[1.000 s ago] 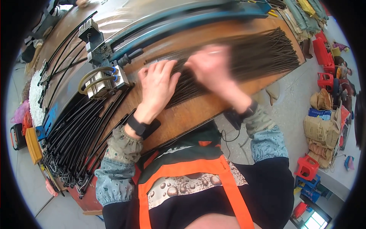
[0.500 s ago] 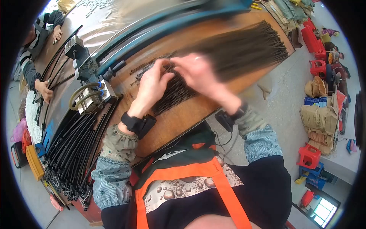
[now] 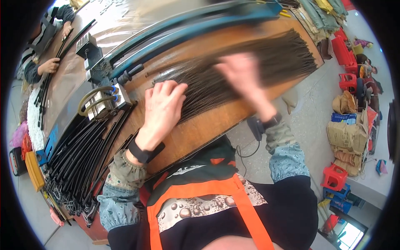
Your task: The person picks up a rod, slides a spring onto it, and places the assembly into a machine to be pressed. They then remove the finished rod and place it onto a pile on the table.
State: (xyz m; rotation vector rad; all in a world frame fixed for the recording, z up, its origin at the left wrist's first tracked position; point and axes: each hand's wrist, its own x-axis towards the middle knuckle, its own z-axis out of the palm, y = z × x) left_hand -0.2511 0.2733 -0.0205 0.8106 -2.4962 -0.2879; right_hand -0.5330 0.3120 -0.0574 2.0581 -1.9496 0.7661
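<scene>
A wide bundle of long, thin, dark coil springs (image 3: 208, 93) lies lengthwise on the wooden board in front of me. At its left end my left hand (image 3: 163, 102) has its fingers bent and close together, palm down. The fingertips are tucked out of sight, so whatever they may hold is hidden. Above the middle of the springs is my right hand (image 3: 243, 75), smeared by motion. Its fingers point left, and I cannot make out whether it grips anything.
Left of my hands stands a metal clamp block (image 3: 100, 106) with hoses, beside a long blue rail (image 3: 187, 41) behind the springs. Many black rods (image 3: 79, 154) are piled at lower left. Across the table a person's hand (image 3: 49, 66) touches black rods. Red stools (image 3: 334, 177) stand on the right.
My hands were together over the springs' left end. They have parted: the right swept rightward, the left shifted slightly left and down. The other person's hands also moved.
</scene>
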